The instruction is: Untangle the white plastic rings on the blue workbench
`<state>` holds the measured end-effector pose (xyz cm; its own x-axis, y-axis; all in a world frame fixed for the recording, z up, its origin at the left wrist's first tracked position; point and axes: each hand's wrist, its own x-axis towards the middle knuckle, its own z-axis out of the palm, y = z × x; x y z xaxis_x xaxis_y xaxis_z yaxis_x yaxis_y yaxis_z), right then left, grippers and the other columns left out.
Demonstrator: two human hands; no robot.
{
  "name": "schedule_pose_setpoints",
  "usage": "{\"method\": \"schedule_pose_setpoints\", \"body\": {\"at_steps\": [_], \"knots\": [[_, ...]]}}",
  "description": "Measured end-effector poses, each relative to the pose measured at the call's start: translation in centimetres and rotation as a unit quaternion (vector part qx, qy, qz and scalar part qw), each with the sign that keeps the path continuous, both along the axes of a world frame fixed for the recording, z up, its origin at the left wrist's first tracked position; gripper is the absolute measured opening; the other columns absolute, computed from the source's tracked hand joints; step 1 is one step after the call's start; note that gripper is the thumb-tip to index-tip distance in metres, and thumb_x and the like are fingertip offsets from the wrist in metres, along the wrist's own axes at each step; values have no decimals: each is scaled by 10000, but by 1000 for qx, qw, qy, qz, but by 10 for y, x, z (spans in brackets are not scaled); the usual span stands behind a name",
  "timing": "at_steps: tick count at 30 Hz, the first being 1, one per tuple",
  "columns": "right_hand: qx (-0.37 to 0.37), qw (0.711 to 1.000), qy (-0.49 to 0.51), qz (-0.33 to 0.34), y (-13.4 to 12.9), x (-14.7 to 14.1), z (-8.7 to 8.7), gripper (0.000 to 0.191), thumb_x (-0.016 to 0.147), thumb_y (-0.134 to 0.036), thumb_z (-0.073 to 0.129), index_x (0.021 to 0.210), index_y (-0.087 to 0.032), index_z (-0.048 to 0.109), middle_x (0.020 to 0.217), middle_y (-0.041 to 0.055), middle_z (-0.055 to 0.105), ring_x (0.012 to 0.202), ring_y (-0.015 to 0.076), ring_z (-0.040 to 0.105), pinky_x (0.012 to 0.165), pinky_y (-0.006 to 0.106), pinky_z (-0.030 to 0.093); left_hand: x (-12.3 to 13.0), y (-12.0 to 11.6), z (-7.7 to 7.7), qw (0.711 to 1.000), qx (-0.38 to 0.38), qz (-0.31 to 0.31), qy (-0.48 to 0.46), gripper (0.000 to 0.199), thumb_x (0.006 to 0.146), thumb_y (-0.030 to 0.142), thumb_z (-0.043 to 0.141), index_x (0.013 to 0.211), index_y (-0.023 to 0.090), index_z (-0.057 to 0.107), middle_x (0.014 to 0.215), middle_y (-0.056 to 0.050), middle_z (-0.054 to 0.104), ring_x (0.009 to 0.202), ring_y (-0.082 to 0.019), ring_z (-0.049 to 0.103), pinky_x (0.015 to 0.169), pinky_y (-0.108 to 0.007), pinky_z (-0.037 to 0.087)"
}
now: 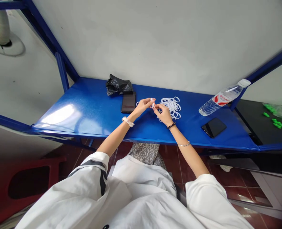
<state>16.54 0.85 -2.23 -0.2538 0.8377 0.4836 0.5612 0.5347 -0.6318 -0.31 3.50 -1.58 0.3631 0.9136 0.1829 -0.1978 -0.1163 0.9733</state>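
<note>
Bottle (217,101) right of loops (171,105) on table (95,108)

A loose white shirt (152,203) is hanging in soft folds, and black stripes (103,181) are crossing its wide left sleeve (83,186). A pale watch (128,121) is circling the left wrist (132,117). Black beads (171,125) are ringing the right wrist (169,121), and a thin silver bangle (184,145) is sitting higher up. Grey leopard-print cloth (144,152) is covering the legs.

Pale grey wall (141,41) ahead of me, blue tabletop (102,119) against it, bright glare (59,114) at its left. Blue metal frame (44,33) on both sides. Red stool (53,170) to my left, glossy dark-red floor tiles (238,178) below me.
</note>
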Motion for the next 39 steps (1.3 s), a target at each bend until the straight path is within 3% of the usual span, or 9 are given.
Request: {"method": "schedule_pose_setpoints", "body": {"at_steps": [15,25,39], "knots": [[10,1000,5,-15,2,2,-2,277,928,-443,541,758,-233,603,721,44,656,746,230,600,740,381,479,0,2,-4,999,-12,-4,-49,567,773,493,758,1220,187,595,997,-77,710,882,-163,658,779,-277,490],[16,1000,-1,13,-3,0,2,223,904,-377,557,733,-234,552,655,17,600,711,213,574,694,353,463,0,-4,4,998,-25,6,-49,384,756,449,780,871,182,529,821,-15,657,743,-118,622,730,-265,489],[21,999,-23,18,-6,-3,3,292,929,-448,529,723,-241,537,682,23,598,714,208,562,719,351,459,1,-2,2,999,-23,6,-45,342,817,486,693,786,185,534,745,7,598,709,-104,585,689,-237,485]]}}
